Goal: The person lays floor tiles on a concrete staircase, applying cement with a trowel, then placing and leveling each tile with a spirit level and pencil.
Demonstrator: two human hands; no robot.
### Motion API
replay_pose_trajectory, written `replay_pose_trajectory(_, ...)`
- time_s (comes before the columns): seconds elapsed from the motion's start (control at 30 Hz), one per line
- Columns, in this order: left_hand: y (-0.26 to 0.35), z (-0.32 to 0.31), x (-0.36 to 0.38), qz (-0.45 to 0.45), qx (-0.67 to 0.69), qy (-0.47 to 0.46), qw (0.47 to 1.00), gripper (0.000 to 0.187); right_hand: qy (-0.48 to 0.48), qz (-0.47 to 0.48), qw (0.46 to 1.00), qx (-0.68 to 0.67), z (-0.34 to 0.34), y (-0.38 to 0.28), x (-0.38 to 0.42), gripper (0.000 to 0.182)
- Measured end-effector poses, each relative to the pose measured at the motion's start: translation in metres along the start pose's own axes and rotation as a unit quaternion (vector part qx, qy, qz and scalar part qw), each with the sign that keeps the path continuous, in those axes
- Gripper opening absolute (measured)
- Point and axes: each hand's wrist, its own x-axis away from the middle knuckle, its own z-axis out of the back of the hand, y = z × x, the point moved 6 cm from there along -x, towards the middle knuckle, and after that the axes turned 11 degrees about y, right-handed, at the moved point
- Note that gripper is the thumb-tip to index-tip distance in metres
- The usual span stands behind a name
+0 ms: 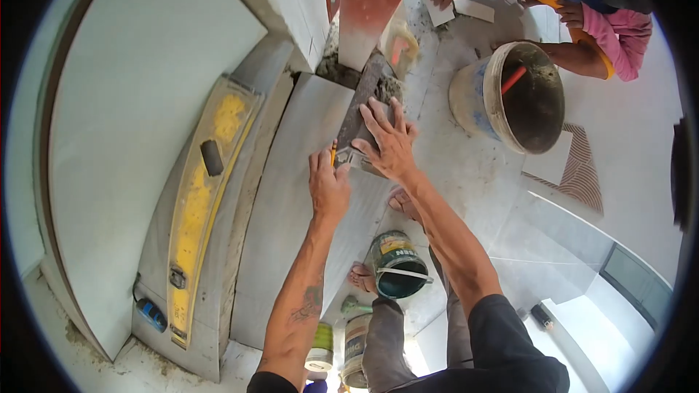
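My left hand (329,183) is closed round a thin orange pencil (333,153), which stands up at the edge of a dark grey tile piece (354,118). With fingers spread, my right hand (391,140) presses flat on that piece. A small metallic or clear object, too unclear to name, shows between the two hands. Under them lies a long light grey tile (298,138). Wet mortar (389,89) sits just beyond my right fingertips.
A yellow level (193,211) lies at the left, near a blue tool (151,314). A large bucket (473,98) stands at the right, a green bucket (399,287) by my feet. A co-worker (619,36) crouches at the upper right, one hand on a tile piece.
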Motion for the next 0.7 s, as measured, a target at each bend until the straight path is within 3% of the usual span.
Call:
replay_pose_trajectory(0.03,0.0044,0.0029,-0.0001,-0.005,-0.003,-0.001,1.0,0.046,-0.003,-0.008,1.0,-0.025,-0.0024,-0.0027,0.0006,0.068)
replay_pose_trajectory(0.1,0.0034,0.0002,0.0005,0.089,-0.006,-0.047,0.995,0.049,-0.001,-0.011,0.999,-0.035,-0.0027,-0.0026,0.0011,0.068)
replay_pose_trajectory(0.2,0.0096,0.0007,-0.002,0.12,-0.033,-0.078,0.989,0.05,0.01,-0.01,0.998,-0.064,0.0002,0.0015,0.0011,0.07)
replay_pose_trajectory(0.33,0.0111,0.0003,-0.0027,0.066,-0.044,-0.054,0.995,0.048,0.005,-0.013,0.998,-0.061,-0.0005,0.0008,-0.0001,0.07)
replay_pose_trajectory(0.7,0.0082,-0.0035,-0.0024,0.143,-0.046,-0.07,0.986,0.052,-0.003,-0.019,0.997,-0.074,0.0033,0.003,-0.0017,0.069)
